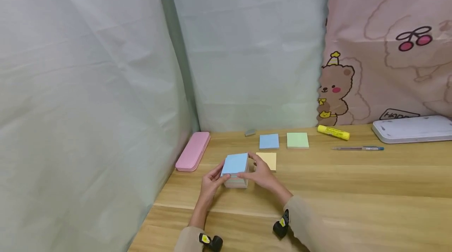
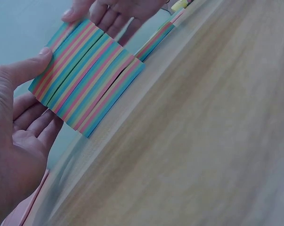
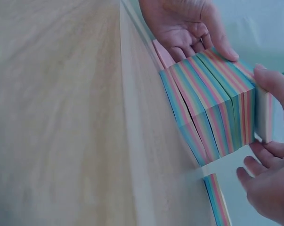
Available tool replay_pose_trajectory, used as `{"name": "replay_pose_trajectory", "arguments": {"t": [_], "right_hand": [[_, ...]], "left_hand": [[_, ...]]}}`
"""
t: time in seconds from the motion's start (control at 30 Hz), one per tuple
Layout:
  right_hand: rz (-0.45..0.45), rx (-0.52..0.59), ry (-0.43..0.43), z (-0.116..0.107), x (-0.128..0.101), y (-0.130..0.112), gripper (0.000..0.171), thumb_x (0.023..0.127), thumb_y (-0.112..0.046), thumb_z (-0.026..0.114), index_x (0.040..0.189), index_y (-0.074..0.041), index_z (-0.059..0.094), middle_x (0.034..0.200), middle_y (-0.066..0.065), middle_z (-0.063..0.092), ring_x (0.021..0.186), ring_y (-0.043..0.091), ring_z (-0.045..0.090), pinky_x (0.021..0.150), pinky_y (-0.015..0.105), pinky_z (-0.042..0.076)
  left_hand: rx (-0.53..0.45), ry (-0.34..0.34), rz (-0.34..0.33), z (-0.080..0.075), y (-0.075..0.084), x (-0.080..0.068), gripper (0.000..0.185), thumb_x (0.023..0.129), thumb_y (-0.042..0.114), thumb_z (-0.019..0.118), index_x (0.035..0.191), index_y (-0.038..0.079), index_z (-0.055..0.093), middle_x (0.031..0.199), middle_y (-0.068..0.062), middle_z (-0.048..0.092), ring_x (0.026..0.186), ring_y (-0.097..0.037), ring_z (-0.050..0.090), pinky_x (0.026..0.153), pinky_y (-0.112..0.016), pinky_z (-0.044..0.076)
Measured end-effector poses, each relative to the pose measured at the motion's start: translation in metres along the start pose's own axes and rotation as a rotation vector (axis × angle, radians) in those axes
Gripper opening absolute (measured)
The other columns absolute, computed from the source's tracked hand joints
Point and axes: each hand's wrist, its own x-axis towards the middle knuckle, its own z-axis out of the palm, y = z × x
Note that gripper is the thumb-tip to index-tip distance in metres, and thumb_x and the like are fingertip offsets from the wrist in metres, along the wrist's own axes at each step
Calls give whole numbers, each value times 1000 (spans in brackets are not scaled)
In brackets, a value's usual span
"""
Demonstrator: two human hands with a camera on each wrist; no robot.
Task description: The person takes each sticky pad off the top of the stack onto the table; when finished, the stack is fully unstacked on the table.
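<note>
The fingers [image 1: 219,176] of the left hand [image 1: 211,183] curl against the near left side of a thick sticky-note block [image 1: 235,170], the thumb laid along its top edge, while the right hand [image 1: 262,173] clasps the block from the right and far side with bent fingers. Both hands hold it, and it stands on the wooden counter [image 1: 353,181], a short way in from the left edge, with a blue sheet on top. The wrist views show its sides banded in blue, green, pink and yellow, with slight splits between sections of the stack.

Just beyond the right hand lies a yellow note pad [image 1: 267,160], partly covered by that hand. Farther back sit a blue note pad [image 1: 269,141] and a green note pad [image 1: 297,140], side by side and apart. A pink pencil case [image 1: 193,151] lies along the left edge. A yellow glue stick [image 1: 333,132] carries a label too small to read; a pen [image 1: 357,148] lies near it. A white case [image 1: 413,128] at the right is cut off by the frame. On the pink bear-print cloth [image 1: 388,48] behind it, a badge shows letters that look like "HAPP", the rest hidden. A small grey object [image 1: 250,132] by the back wall is too small to identify.
</note>
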Motion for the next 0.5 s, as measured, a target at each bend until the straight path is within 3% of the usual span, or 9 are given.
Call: {"name": "replay_pose_trajectory", "arguments": {"t": [0.27, 0.5], "right_hand": [[-81, -63, 64, -13, -2, -9, 90, 73, -23, 86, 145, 4, 39, 144, 23, 48, 136, 44, 42, 114, 59, 38], [-101, -162, 51, -46, -8, -17, 94, 73, -28, 86, 147, 2, 36, 146, 24, 46, 135, 45, 42, 112, 60, 39]], "left_hand": [[-7, 2, -16, 1, -1, 1, 60, 84, 7, 75, 139, 1, 52, 147, -16, 48, 138, -28, 45, 104, -15, 45], [7, 5, -2, 1, 1, 5, 61, 83, 5, 75, 138, -2, 51, 147, -17, 47, 138, -30, 43, 105, -15, 43]]}}
